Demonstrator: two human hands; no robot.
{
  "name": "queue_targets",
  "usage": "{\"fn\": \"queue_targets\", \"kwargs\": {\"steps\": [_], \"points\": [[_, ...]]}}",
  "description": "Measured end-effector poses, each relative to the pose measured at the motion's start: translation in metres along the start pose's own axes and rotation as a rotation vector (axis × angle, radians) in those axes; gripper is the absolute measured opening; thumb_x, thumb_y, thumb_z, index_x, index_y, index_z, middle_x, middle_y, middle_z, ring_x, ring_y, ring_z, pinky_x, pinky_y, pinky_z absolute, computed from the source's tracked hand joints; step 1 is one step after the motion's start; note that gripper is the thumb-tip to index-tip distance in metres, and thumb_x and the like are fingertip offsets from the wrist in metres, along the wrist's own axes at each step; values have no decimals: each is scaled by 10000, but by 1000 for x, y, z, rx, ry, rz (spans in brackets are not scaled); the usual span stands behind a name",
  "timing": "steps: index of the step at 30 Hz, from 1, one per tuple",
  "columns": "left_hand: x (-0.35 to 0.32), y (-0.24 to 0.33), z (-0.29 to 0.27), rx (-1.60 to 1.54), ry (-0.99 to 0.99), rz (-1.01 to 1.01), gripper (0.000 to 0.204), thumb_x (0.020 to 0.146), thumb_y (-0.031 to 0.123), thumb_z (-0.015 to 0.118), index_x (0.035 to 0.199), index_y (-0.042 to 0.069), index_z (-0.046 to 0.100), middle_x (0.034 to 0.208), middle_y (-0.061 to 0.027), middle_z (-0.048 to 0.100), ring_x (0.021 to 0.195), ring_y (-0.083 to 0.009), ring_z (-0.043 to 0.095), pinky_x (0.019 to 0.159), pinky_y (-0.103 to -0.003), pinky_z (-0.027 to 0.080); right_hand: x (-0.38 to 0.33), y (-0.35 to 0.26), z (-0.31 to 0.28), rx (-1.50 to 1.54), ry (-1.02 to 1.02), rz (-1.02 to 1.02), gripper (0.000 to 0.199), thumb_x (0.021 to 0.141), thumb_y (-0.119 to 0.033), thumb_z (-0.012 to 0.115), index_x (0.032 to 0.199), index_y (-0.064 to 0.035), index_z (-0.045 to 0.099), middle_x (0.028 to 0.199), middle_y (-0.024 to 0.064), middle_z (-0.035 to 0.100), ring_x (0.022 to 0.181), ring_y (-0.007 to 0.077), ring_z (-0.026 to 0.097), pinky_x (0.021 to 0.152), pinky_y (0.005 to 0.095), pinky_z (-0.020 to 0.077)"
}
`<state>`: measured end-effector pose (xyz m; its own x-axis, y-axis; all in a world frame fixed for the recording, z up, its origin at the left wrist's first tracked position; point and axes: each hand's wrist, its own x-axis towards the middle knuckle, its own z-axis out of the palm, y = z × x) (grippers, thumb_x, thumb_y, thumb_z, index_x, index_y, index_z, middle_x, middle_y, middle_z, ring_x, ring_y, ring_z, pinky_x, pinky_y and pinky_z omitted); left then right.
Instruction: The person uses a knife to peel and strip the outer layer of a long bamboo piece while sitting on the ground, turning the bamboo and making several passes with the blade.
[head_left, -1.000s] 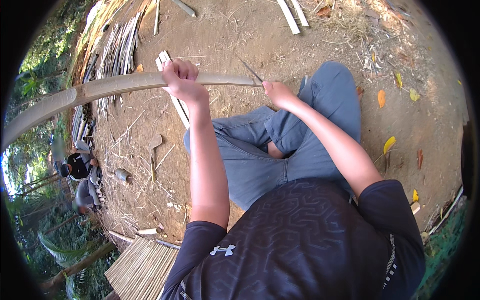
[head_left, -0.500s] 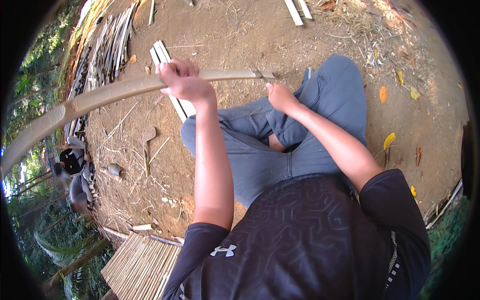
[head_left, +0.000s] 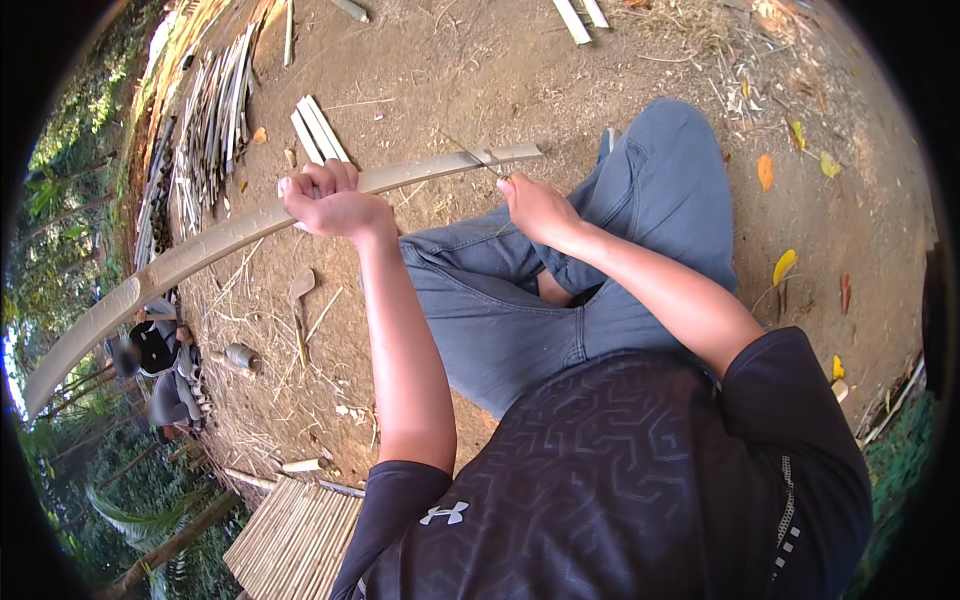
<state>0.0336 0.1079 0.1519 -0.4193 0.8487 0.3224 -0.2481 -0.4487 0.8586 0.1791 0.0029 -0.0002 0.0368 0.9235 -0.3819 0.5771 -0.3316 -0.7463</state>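
A long, pale split-bamboo strip (head_left: pixel 225 233) slants across in front of me, from the far left to just above my right hand. The fingers of my left hand (head_left: pixel 338 200) are wrapped round it, with the thumb side turned left. In my right hand (head_left: pixel 540 208) is a knife, its handle hidden by the closed fingers. The thin knife blade (head_left: pixel 474 158) lies across the strip, a little short of its right end. My crossed legs in grey trousers (head_left: pixel 560 240) are below both hands.
Pale bamboo slats (head_left: pixel 320 130) lie beyond my left hand. A wooden paddle-shaped tool (head_left: pixel 302 285) and a can-like cylinder (head_left: pixel 240 357) are on the dirt at left. Stacked bamboo sticks (head_left: pixel 215 120), a slatted bamboo platform (head_left: pixel 295 540) and blurred people (head_left: pixel 152 347) stand farther off.
Both hands have moved left and slightly nearer me. The strip tilts more steeply, its left part lower. The blade now crosses farther in from the strip's right end.
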Motion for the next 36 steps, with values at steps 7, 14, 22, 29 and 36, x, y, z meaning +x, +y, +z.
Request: {"fn": "queue_targets", "kwargs": {"steps": [7,14,22,29,36], "points": [[4,-1,-2,93,50,-19,319,907,278,335,657,177,165,535,46,175,480,-94,137,454,-287,128,-6,3,0,7,-10,-14,488,1060,-327,310,1138,78,571,886,288,669,848,422,676,788,513,515],[17,-5,-22,73,160,-72,319,910,277,335,663,177,159,529,47,179,478,-97,138,456,-287,118,12,13,1,-18,-67,104,466,1048,-304,318,1047,46,625,1106,253,659,1033,406,643,896,506,497],[9,1,-21,30,157,-68,351,920,285,364,649,175,169,535,46,183,472,-84,150,445,-281,112,34,51,16,-21,-37,88,430,1031,-256,334,1105,54,622,1080,270,659,1042,433,631,904,526,479],[18,13,-18,-28,154,29,345,896,239,387,631,170,178,522,40,174,455,-85,144,433,-277,127,65,50,-1,14,-62,150,494,1013,-365,391,1155,47,623,1158,274,642,1101,428,613,962,499,465],[17,7,-36,36,127,86,323,912,254,342,649,177,172,514,44,187,470,-88,153,454,-292,119,93,59,-27,-193,-70,105,488,1018,-375,430,1092,63,633,1119,285,649,1064,420,631,912,514,483]]}}
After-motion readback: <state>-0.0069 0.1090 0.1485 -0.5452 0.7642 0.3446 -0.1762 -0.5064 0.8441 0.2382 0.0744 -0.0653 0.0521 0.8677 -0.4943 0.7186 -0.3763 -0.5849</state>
